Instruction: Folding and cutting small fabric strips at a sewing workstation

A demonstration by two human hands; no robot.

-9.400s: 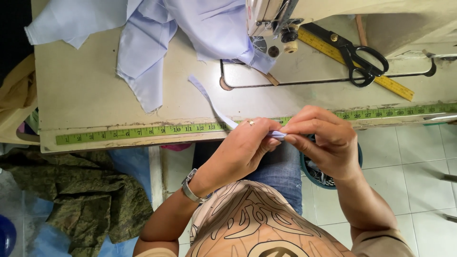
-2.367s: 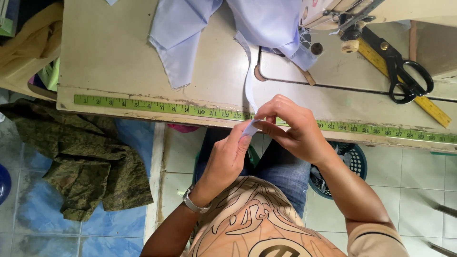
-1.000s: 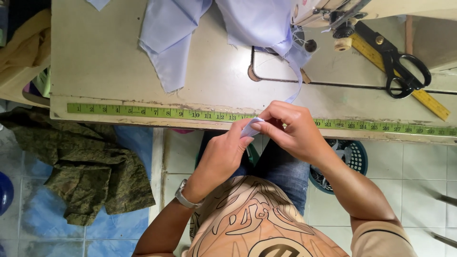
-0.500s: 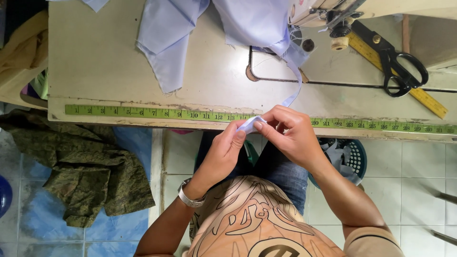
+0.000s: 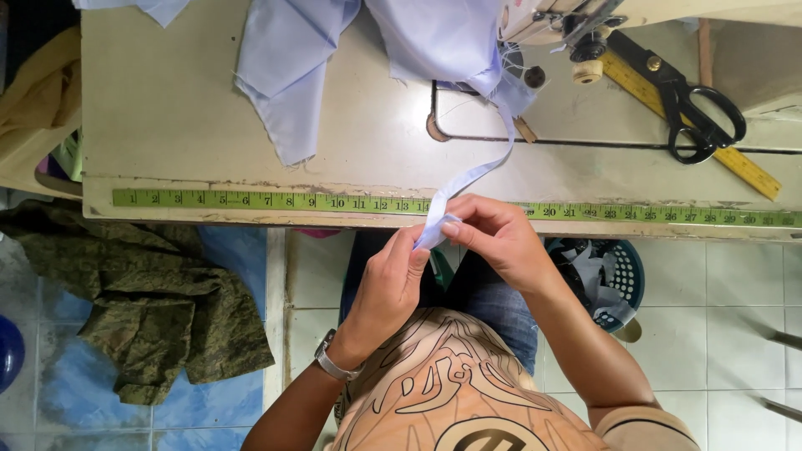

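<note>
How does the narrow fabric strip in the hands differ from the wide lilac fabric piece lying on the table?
The fabric strip is narrow and ribbon-like; the wide fabric piece is broad with a frayed edge. The strip is pulled fairly straight from the sewing machine to the left hand and right hand, which pinch its end; the wide piece lies loose, untouched. Both are the same pale lilac cloth.

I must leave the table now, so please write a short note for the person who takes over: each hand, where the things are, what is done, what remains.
Left hand: fingers pinch the lower end of the light blue fabric strip.
Right hand: fingers hold the same end from the other side, at the table edge.
Strip runs up to the sewing machine, joined to the blue cloth.
Scissors lie on the yellow ruler.
Done: strip end gathered in both hands.
Left: strip not yet under the needle.
</note>
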